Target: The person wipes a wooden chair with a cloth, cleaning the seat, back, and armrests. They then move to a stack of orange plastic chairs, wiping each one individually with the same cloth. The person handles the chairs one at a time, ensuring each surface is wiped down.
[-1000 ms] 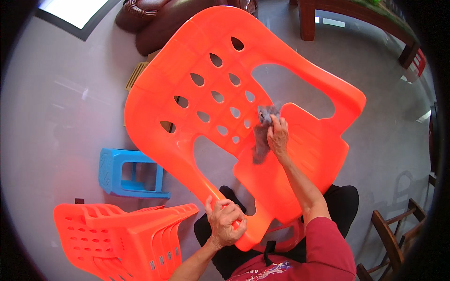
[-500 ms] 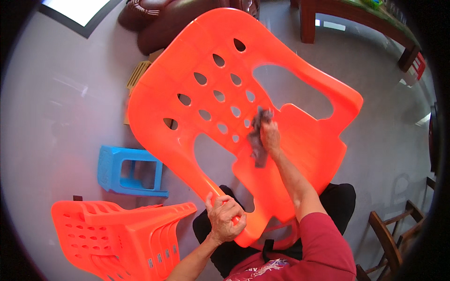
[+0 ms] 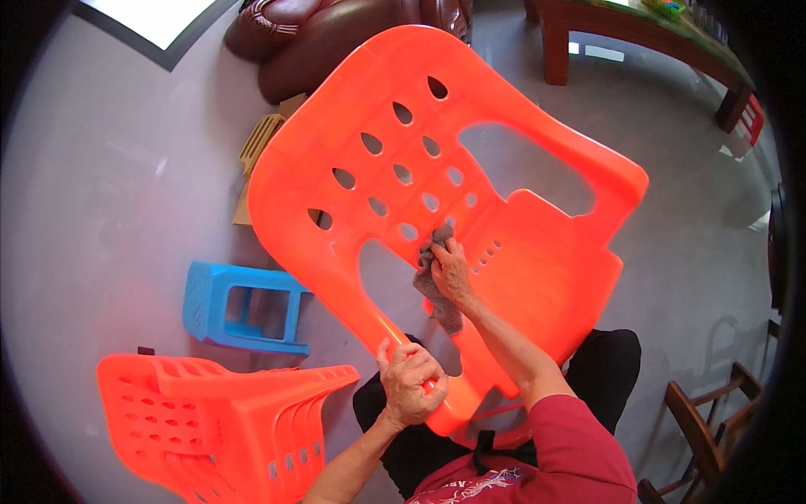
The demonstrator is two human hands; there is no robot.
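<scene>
Chair: a bright orange plastic chair fills the centre of the frame, tipped back and lying across the seated person's lap – so the seat and pierced backrest face up toward the hands.
Left hand: the left hand, lower centre, is clenched round the chair's near armrest rail; this grip seems to steady the tilted chair.
Right hand: the right hand presses a grey cloth flat against the seat, just below the backrest holes, fingers bunched on the cloth.
Cloth: crumpled, part of it trailing down past the wrist toward the armrest opening.
Nearby: a stack of matching orange chairs lies on its side at lower left; a small blue stool stands on the grey floor beside it – both well apart from the hands.
Upper frame: a dark brown sofa and a wooden table.
</scene>
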